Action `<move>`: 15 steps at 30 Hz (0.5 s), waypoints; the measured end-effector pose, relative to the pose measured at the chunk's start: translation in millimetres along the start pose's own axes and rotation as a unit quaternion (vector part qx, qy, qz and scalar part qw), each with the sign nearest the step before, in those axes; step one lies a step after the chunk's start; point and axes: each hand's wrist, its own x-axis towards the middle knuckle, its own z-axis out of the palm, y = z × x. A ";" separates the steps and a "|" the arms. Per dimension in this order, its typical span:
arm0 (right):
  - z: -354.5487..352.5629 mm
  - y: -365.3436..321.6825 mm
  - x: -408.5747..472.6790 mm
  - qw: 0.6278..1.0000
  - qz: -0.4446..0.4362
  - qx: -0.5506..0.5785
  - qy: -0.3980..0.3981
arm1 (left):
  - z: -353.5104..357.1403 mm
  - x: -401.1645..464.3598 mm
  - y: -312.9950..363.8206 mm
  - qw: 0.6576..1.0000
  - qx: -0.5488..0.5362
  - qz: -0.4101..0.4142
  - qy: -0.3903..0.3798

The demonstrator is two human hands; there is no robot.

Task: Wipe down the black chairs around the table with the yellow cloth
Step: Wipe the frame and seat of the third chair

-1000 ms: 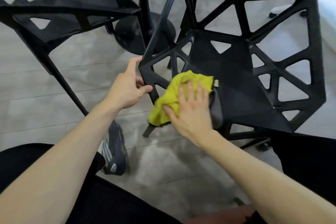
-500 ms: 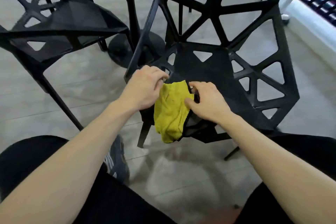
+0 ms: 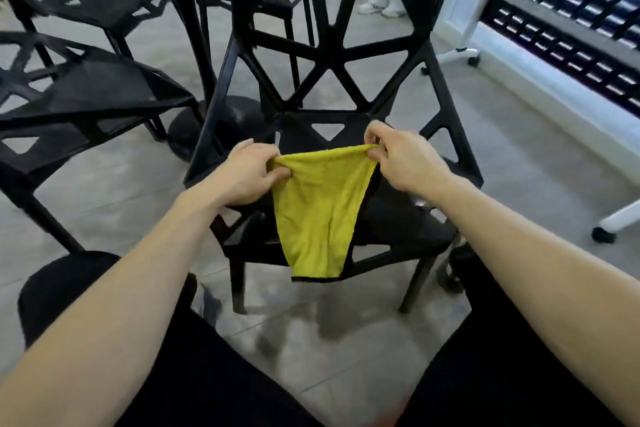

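Note:
A yellow cloth with a black hem hangs spread between my two hands, above the seat of a black lattice chair straight ahead. My left hand pinches the cloth's upper left corner. My right hand pinches the upper right corner. The cloth's lower end dangles in front of the seat's near edge. The chair's open triangular backrest rises behind my hands.
A second black lattice chair stands to the left, with more chairs behind it. The table's black post and round base stand just left of the near chair. A white wheeled frame and a person's white shoes are at the back right.
My right hand stopped pressing the cloth on the seat. Both hands took hold of the cloth, lifted it and pulled it open between them. The view tilted up.

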 end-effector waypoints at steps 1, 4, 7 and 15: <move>-16.1 0.2 1.0 1.000 -0.005 0.007 0.024 | -7.4 -4.5 7.5 0.997 -0.065 -0.012 0.025; -59.4 -0.1 13.1 0.994 -0.033 0.021 0.099 | -35.9 -19.0 27.5 0.978 -0.183 -0.035 0.097; -93.3 -6.6 25.7 0.985 -0.071 0.006 0.155 | -72.9 -26.9 34.7 0.971 -0.219 -0.054 0.082; -120.9 -12.1 22.5 0.979 -0.075 -0.079 0.174 | -131.1 -38.5 19.9 0.994 -0.065 -0.080 -0.039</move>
